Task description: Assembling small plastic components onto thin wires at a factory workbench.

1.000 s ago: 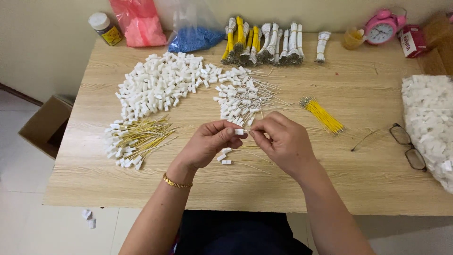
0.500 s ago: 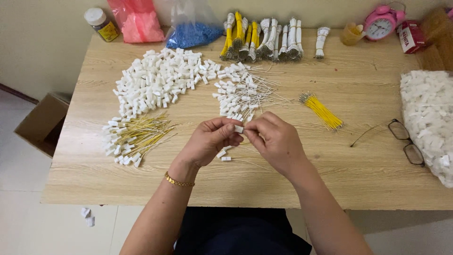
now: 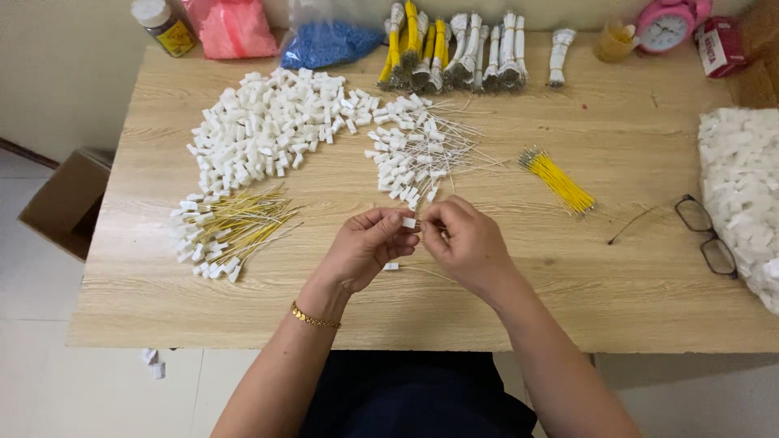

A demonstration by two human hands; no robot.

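- While both hands meet over its near middle, the wooden table point(image 3: 568, 292) carries everything else and serves as the landmark.
- At the table's right edge lies a big heap of white parts point(image 3: 742, 182), with a pair of glasses point(image 3: 707, 235) just inside it.
- Toward the table's far left spreads a loose pile of white plastic connector housings point(image 3: 260, 130); nearer the left front edge lies a fan of yellow wires already fitted with housings point(image 3: 223, 231).
- Beyond the hands, at the table's centre, sits a cluster of housings on pale wires point(image 3: 414, 154); a loose bunch of yellow wires point(image 3: 558, 180) lies right of it.
- Along the table's far edge stand tied wire bundles point(image 3: 454, 45), a blue bag point(image 3: 329, 42), a pink bag point(image 3: 231, 28), a jar point(image 3: 162, 24) and a pink alarm clock point(image 3: 667, 24).
- The left hand point(image 3: 365, 247) has its fingers closed, pinching a small white housing point(image 3: 409, 221) at the fingertips.
- The right hand point(image 3: 466, 243) has its fingers curled shut against that housing; whether they grip a wire I cannot tell.
- Compared with a second ago, the hands have hardly shifted, remaining pressed together on the same piece, so the work on it seems ongoing.
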